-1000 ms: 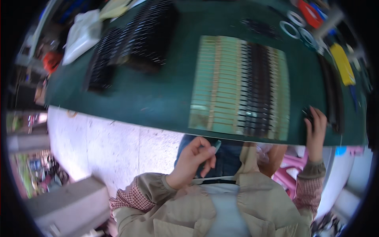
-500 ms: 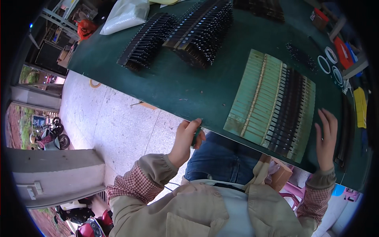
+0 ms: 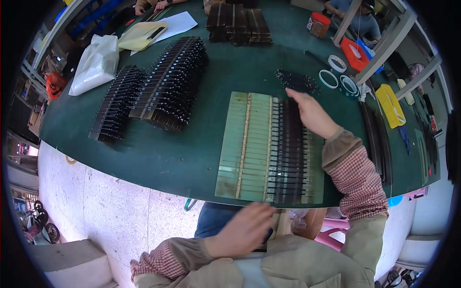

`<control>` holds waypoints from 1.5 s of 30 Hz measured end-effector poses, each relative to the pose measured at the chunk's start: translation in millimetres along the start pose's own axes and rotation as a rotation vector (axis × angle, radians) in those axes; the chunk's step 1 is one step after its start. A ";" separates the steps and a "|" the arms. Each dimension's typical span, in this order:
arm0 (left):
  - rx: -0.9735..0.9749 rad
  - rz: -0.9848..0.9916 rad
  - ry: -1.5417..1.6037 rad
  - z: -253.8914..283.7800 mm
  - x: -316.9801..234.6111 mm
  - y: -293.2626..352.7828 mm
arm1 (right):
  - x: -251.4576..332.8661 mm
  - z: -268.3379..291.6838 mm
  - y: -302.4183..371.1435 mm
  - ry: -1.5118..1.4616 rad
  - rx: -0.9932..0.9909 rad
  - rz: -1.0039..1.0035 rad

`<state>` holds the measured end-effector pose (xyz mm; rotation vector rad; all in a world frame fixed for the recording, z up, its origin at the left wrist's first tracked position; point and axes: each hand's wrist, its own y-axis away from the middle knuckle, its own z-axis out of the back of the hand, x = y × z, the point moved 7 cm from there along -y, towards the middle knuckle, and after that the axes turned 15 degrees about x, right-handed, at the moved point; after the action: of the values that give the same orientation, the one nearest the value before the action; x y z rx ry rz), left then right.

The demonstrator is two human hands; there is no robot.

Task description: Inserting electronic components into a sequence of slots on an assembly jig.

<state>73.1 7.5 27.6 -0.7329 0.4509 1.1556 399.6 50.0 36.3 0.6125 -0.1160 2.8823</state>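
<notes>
Beige overshirt, red-white checked sleeves, tan cuffs, perhaps blue jeans; hands bare.

dark green table [image 3: 201,158] with pale green tray [image 3: 249,144], black strip stacks [image 3: 168,86], perhaps tape rolls [image 3: 329,78]

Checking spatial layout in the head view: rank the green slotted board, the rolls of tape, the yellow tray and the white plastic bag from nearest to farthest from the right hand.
1. Green slotted board: under the right hand.
2. Rolls of tape: just beyond, to the right.
3. Yellow tray: farther right, by the table edge.
4. White plastic bag: far left of the table.
</notes>
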 end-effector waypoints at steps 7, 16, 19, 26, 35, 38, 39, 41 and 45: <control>0.348 -0.049 -0.268 -24.6 -12.9 -39.2 | 17.5 -5.1 -17.1 0.155 -0.035 -0.067; 0.331 -0.059 -0.263 -27.5 -18.5 -41.7 | -10.9 46.3 -30.4 -0.722 0.228 -0.234; 0.211 -0.062 -0.076 -20.6 -14.1 -37.0 | -1.3 66.2 -21.3 -0.821 0.319 -0.291; 0.098 0.284 0.719 -4.6 7.7 -14.4 | -5.5 113.7 1.8 -0.912 0.256 -0.311; -0.517 0.360 1.270 60.7 62.4 10.7 | 17.1 86.7 -57.0 -1.148 0.243 -0.224; -0.737 0.364 1.174 108.2 79.5 29.1 | 42.5 85.0 -103.5 -1.164 0.235 -0.147; -0.832 0.370 1.128 125.7 85.3 39.7 | 58.4 84.5 -124.7 -1.165 0.221 -0.086; -0.961 0.381 1.047 159.0 97.5 57.5 | 83.8 79.1 -163.4 -1.167 0.215 -0.019; -1.188 0.356 0.892 209.5 121.0 79.4 | 122.8 74.4 -226.0 -1.013 0.203 0.107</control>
<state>32.5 255.5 68.9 -2.3202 0.6229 1.3424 364.9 283.5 162.6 2.0730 0.0108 2.3740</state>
